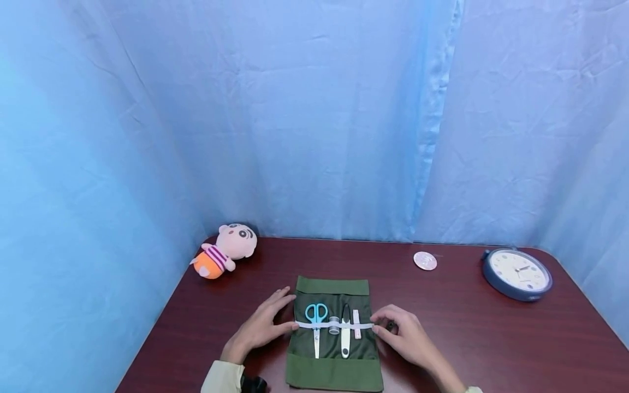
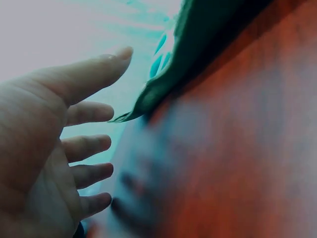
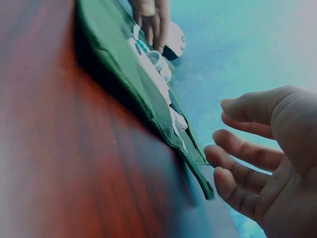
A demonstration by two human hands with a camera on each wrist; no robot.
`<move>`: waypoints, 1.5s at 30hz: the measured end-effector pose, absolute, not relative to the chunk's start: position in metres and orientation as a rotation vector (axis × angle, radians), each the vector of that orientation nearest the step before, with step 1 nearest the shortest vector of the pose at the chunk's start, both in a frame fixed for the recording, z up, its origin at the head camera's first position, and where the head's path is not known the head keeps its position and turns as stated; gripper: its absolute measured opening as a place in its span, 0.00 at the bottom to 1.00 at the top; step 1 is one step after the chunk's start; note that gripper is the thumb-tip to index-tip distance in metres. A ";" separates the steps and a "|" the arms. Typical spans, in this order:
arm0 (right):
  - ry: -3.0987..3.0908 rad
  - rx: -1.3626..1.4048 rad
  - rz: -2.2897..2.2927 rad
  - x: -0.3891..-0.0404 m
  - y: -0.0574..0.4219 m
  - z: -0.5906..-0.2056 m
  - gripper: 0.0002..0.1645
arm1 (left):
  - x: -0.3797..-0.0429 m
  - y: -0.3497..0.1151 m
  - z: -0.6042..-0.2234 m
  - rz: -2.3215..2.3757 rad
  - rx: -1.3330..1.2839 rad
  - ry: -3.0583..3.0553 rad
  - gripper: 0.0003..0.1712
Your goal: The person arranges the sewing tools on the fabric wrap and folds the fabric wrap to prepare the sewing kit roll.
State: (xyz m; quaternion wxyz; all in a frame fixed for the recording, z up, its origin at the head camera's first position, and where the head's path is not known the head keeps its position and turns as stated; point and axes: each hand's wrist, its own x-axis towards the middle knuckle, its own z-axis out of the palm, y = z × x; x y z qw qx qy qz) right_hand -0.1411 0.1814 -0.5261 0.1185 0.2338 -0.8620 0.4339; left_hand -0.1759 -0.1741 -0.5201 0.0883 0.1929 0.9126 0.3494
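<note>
A green cloth tool roll lies unfolded on the table between both hands. A white elastic strap crosses it, over scissors with light blue handles, a small grey spool, a slim white tool with a black upper end and a narrow white-and-pink piece. My left hand is at the roll's left edge, fingers spread and thumb tip by the strap's end. At the right edge, my right hand has its thumb and forefinger near the strap's other end, fingers loosely bent around nothing.
A plush doll lies at the table's back left. Toward the back right are a shiny round disc and a blue-rimmed clock. Something black sits by the left wrist. Blue curtains hang around the dark red table.
</note>
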 end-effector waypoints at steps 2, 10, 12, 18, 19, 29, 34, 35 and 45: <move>-2.519 0.749 1.245 -0.134 0.185 -0.526 0.09 | -0.180 -0.175 -0.517 1.037 0.584 2.732 0.37; -2.589 0.963 1.241 -0.111 0.199 -0.529 0.08 | -0.196 -0.172 -0.507 0.982 0.641 2.794 0.34; -2.583 1.011 1.198 -0.107 0.201 -0.531 0.09 | -0.198 -0.170 -0.507 0.962 0.662 2.805 0.34; -2.439 1.160 0.976 -0.100 0.199 -0.539 0.16 | -0.204 -0.162 -0.512 0.894 0.732 2.799 0.36; -2.410 1.180 0.928 -0.099 0.198 -0.541 0.17 | -0.205 -0.161 -0.513 0.888 0.743 2.795 0.37; -2.304 1.297 0.423 -0.086 0.190 -0.553 0.22 | -0.210 -0.155 -0.519 0.804 0.807 2.790 0.41; -2.298 1.280 0.251 -0.077 0.188 -0.561 0.17 | -0.212 -0.155 -0.522 0.726 0.756 2.765 0.44; -2.250 1.245 0.189 -0.077 0.187 -0.565 0.17 | -0.212 -0.155 -0.522 0.713 0.741 2.760 0.44; -2.122 0.943 -0.052 -0.068 0.187 -0.589 0.32 | -0.207 -0.151 -0.513 0.647 0.607 2.694 0.45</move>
